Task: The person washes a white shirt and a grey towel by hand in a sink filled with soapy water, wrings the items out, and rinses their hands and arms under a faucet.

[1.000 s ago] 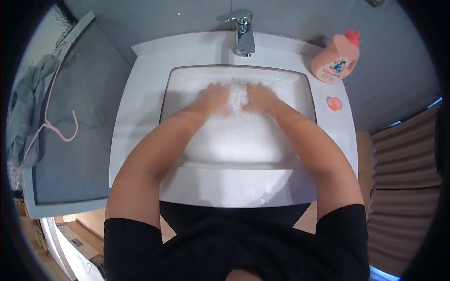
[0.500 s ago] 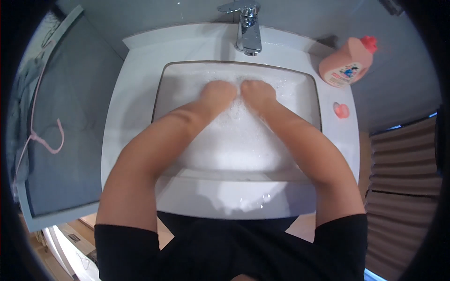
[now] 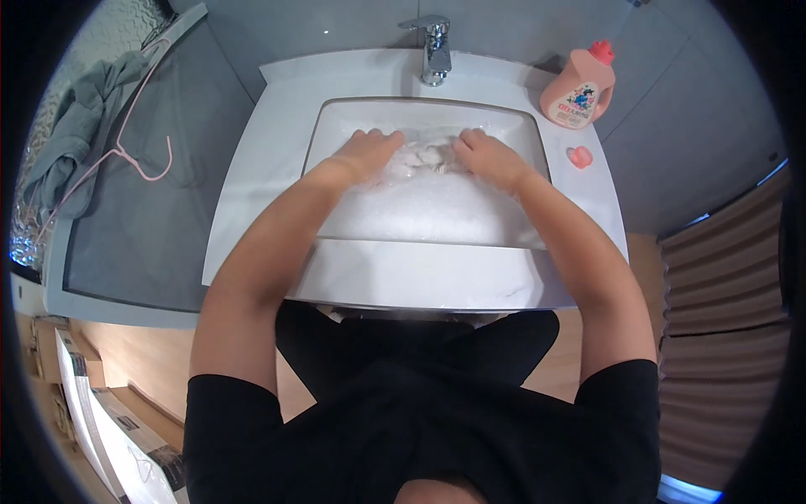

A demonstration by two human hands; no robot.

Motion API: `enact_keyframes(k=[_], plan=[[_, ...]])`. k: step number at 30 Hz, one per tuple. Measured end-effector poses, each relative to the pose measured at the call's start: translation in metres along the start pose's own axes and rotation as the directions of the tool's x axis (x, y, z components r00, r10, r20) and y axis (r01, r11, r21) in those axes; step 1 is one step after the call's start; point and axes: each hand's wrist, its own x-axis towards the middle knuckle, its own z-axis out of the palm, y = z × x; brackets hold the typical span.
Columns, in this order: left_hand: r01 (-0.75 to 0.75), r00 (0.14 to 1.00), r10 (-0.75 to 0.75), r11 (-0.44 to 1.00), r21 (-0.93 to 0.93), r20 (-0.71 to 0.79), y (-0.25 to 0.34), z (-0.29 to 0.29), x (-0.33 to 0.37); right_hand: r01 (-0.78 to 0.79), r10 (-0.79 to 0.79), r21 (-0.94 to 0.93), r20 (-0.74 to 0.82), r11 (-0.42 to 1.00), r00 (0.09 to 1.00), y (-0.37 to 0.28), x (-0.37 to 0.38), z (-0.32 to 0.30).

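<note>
Where suds (image 3: pixel 420 212) fill the washbasin (image 3: pixel 336 122), left hand (image 3: pixel 367 154): curled, gripping white cloth (image 3: pixel 426 156)
Right hand (image 3: pixel 489 158): likewise
Detergent bottle (image 3: pixel 578 91): right of washbasin

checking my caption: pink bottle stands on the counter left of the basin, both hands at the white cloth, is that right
One slip: the pink bottle stands on the counter right of the basin, as the head view shows. The left hand and right hand are at the white cloth.

Whitish cloth (image 3: pixel 426 157), white foam (image 3: pixel 420 214), pink bottle (image 3: pixel 571 99), 2 black sleeves (image 3: pixel 231 416).
</note>
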Motion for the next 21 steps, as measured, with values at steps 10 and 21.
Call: enact_keyframes(k=[10, 21], plan=[[0.01, 0.986, 0.032, 0.967, -0.253, 0.162, -0.005, 0.034, -0.015, -0.251, 0.231, 0.174, 0.125, 0.952, 0.965, -0.044, -0.001, -0.021], [-0.042, 0.991, 0.06, 0.989, -0.142, 0.12, 0.01, 0.06, 0.06, -0.363, 0.335, -0.013, 0.419, 0.932, 0.844, -0.024, 0.075, 0.041]])
